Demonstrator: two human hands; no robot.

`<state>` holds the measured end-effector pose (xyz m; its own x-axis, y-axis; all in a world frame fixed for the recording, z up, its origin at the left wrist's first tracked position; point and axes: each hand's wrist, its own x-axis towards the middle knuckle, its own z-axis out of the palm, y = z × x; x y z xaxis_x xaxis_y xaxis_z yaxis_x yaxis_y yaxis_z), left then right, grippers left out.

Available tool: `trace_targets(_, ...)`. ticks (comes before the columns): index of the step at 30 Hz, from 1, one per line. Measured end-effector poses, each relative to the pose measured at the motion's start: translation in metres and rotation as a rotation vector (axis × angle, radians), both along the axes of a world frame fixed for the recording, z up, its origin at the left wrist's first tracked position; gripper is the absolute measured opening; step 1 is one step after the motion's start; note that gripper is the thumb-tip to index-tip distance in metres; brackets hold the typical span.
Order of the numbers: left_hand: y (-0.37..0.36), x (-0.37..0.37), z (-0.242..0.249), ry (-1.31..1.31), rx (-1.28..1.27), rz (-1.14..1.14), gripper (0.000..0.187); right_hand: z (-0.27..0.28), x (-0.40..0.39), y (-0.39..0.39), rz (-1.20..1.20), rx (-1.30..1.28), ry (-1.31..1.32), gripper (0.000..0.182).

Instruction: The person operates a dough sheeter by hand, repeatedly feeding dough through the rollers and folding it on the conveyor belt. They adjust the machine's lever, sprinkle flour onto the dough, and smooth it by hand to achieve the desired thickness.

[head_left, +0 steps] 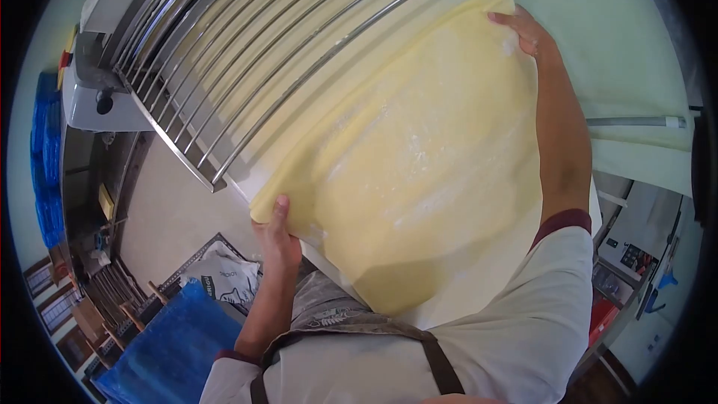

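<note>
A wide sheet of pale yellow dough (pixel 441 150), dusted with white flour, lies over the white belt of a dough sheeter. My left hand (pixel 277 238) grips its near-left corner, thumb on top and fingers underneath. At the far-right corner my right hand (pixel 523 28) holds the edge, its fingers partly hidden by the dough. Between the two hands the edge is lifted and folded. The sheet's lower end hangs toward my apron (pixel 336 314).
Just beyond the dough, a metal bar guard (pixel 280 90) spans the sheeter. Blue plastic sheeting (pixel 176 344) covers a rack at lower left, near a white printed bag (pixel 224 277). A pale green wall (pixel 598 37) with a conduit (pixel 636 122) stands at right.
</note>
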<state>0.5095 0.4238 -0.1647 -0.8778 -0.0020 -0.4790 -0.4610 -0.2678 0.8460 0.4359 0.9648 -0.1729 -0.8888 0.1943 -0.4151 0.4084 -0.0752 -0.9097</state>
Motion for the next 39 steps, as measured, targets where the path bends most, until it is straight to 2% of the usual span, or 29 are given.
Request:
trace_targets(3, 0.008, -0.017, -0.008, -0.104, -0.012, 0.009, 0.046, -0.013, -0.021, 0.006, -0.117, 0.213, -0.138, 0.063)
trace_targets(4, 0.008, -0.021, -0.007, -0.153, -0.043, 0.01, 0.046, -0.014, -0.023, 0.006, -0.108, 0.172, -0.107, 0.061)
trace_targets(6, 0.014, -0.027, 0.013, -0.092, -0.064, -0.031, 0.045, 0.005, -0.015, -0.012, -0.084, 0.095, -0.051, 0.056)
trace_targets(9, 0.036, -0.034, 0.068, 0.042, -0.048, -0.157, 0.042, 0.03, 0.013, -0.01, -0.186, -0.007, 0.175, 0.05)
trace_targets(13, 0.08, -0.038, 0.151, 0.3, -0.01, -0.35, 0.038, 0.1, 0.091, -0.011, -0.437, 0.055, 0.494, 0.047)
trace_targets(15, 0.097, -0.046, 0.186, 0.447, -0.012, -0.465, 0.036, 0.129, 0.136, 0.017, -0.667, 0.131, 0.511, 0.045)
trace_targets(20, 0.123, -0.076, 0.25, 0.782, 0.041, -0.613, 0.036, 0.234, 0.262, 0.044, -0.94, 0.191, 0.778, 0.045)
trace_targets(22, 0.127, -0.095, 0.257, 0.911, 0.064, -0.651, 0.04, 0.265, 0.317, 0.027, -0.952, 0.205, 0.902, 0.045)
trace_targets(24, 0.126, -0.109, 0.248, 0.95, 0.194, -0.704, 0.04, 0.27, 0.368, -0.007, -0.999, 0.262, 1.014, 0.046)
trace_targets(26, 0.123, -0.122, 0.224, 0.95, 0.311, -0.703, 0.033, 0.249, 0.411, -0.058, -1.078, 0.353, 1.111, 0.046)
trace_targets(28, 0.112, -0.142, 0.179, 0.902, 0.337, -0.767, 0.033, 0.186, 0.468, -0.115, -1.03, 0.506, 1.204, 0.048)
trace_targets(29, 0.102, -0.148, 0.152, 0.848, 0.255, -0.806, 0.033, 0.145, 0.492, -0.15, -1.12, 0.588, 1.185, 0.048)
trace_targets(30, 0.086, -0.149, 0.125, 0.795, 0.17, -0.839, 0.033, 0.11, 0.515, -0.192, -1.014, 0.726, 1.11, 0.043)
trace_targets(31, 0.067, -0.15, 0.094, 0.746, 0.024, -0.91, 0.033, 0.089, 0.518, -0.255, -1.554, 0.534, 0.812, 0.028)
trace_targets(32, 0.045, -0.148, 0.064, 0.687, -0.127, -0.974, 0.033, 0.069, 0.53, -0.304, -1.33, 0.435, 0.771, 0.013)
trace_targets(33, 0.024, -0.144, 0.037, 0.707, -0.141, -1.087, 0.037, 0.066, 0.52, -0.352, -1.302, 0.932, 0.055, 0.014)
trace_targets(34, 0.001, -0.135, 0.02, 0.714, -0.155, -1.198, 0.041, 0.067, 0.508, -0.384, -1.126, 0.842, -0.105, 0.021)
trace_targets(35, -0.021, -0.129, 0.015, 0.792, -0.27, -1.217, 0.045, 0.068, 0.497, -0.409, -0.951, 0.742, -0.255, 0.031)
trace_targets(37, -0.048, -0.124, 0.009, 0.965, -0.482, -1.262, 0.053, 0.073, 0.479, -0.439, -0.946, 0.754, -0.454, 0.042)
trace_targets(39, -0.038, -0.12, 0.02, 1.022, -0.536, -1.189, 0.057, 0.075, 0.471, -0.445, -0.952, 0.847, -0.597, 0.054)
